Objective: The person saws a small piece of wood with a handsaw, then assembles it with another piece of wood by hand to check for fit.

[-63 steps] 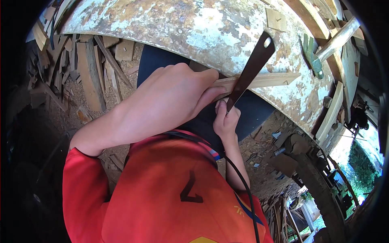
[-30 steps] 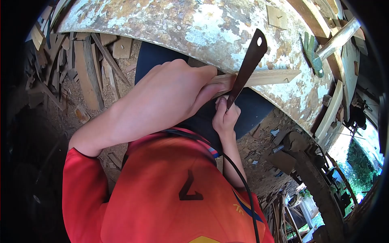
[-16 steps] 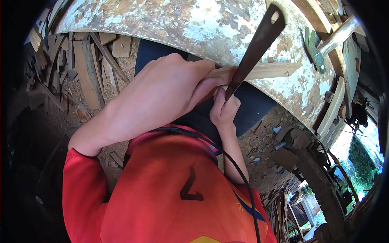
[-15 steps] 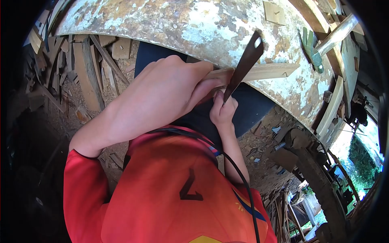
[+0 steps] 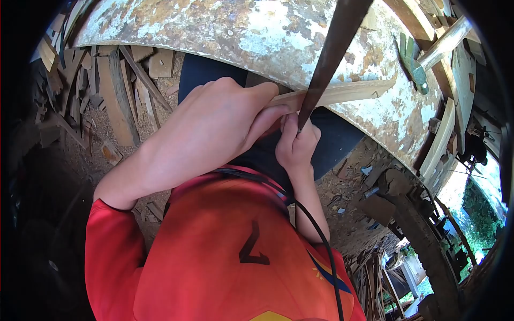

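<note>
My left hand (image 5: 222,115) is closed round the near end of a narrow wooden strip (image 5: 353,93), whose far end lies over a worn, paint-stained surface (image 5: 214,27). Close beside it, my right hand (image 5: 297,143) is closed on the lower end of a long dark metal blade (image 5: 334,53). The blade rises steeply across the strip and runs out of the top of the view. Its lower end is hidden in my fingers, and so is the strip's end in my left hand.
A hammer (image 5: 415,69) with a wooden handle rests at the right of the stained surface. Wood offcuts (image 5: 115,99) and shavings cover the ground at left. A black cable (image 5: 325,235) runs over my red shirt. Further timber pieces (image 5: 439,139) stand at the right edge.
The blade has moved upward and looks larger; its holed tip is now out of view. My right hand has shifted slightly, while my left hand and the strip stay nearly in place.
</note>
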Available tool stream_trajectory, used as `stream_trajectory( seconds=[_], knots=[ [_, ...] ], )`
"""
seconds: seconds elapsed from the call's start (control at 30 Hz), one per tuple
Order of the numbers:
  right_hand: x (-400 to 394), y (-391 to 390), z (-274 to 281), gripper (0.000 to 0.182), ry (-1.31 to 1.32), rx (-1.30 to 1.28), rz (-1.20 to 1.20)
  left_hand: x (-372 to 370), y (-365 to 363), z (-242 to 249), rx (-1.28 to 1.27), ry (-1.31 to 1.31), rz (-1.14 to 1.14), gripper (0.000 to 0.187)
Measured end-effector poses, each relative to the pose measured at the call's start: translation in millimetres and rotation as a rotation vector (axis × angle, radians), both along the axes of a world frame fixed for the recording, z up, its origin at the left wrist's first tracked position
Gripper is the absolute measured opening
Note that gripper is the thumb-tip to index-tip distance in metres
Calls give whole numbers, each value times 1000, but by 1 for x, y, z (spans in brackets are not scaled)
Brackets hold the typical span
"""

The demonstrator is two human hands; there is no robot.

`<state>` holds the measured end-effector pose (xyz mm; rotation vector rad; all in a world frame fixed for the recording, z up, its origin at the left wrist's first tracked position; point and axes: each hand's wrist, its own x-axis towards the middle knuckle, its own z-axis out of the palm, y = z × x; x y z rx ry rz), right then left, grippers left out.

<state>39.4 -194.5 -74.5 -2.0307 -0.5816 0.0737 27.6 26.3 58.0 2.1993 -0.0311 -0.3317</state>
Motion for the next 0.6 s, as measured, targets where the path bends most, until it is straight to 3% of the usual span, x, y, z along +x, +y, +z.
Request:
stream_trajectory(
  seconds=[0.07,0.17,0.3,0.37,0.47,0.53,0.6],
  knots=[
    [2,-10,-25,24,-58,11,20,4,3,0,0,-33,-1,15],
    [-1,-21,-32,13,28,-36,61,4,6,0,-15,-14,-1,15],
    [8,7,17,11,10,-8,40,-1,1,1,21,-33,2,16],
    [-6,-19,-32,11,7,-14,54,3,5,0,2,-45,-11,16],
    [4,-4,-15,11,23,25,53,3,5,0,-16,-25,0,16],
    [7,11,24,9,62,22,26,-3,1,0,18,-15,3,17],
    [3,-6,-6,9,46,-14,65,0,2,1,18,-35,3,18]
  ],
)
